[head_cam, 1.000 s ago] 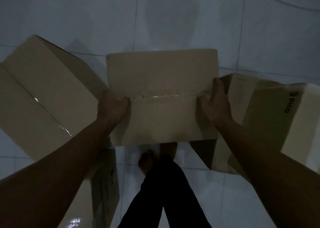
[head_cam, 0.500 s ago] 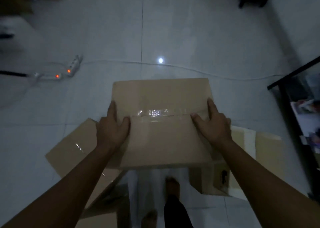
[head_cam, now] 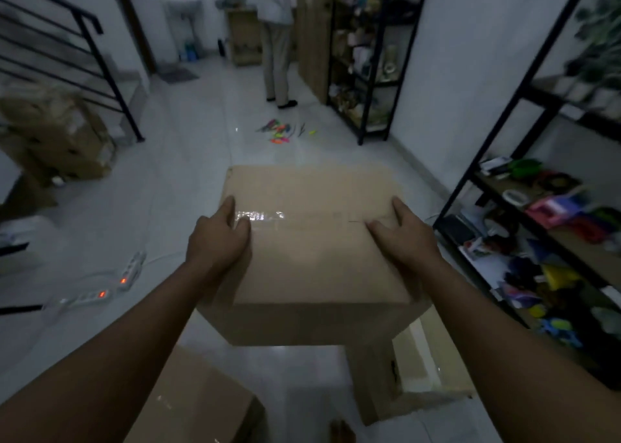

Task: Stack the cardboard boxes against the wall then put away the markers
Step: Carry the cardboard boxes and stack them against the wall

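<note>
Plain brown taped cardboard box [head_cam: 316, 237] sits mid-frame, lifted off floor, left hand [head_cam: 218, 241] & right hand [head_cam: 403, 237] gripping opposite sides w/ thumbs on top, white wall [head_cam: 463, 72] upper right, nearer right hand.

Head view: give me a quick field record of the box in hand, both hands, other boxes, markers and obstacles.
held box: taped carton, lifted off the floor, top face up
left hand: grips the carton's left edge, thumb on top
right hand: grips the right edge, thumb on top
other boxes: one on the floor lower left, one lower right, a pile by the stairs
markers: scattered on the floor ahead
obstacles: power strips on the left; a person standing beyond the markers
</note>
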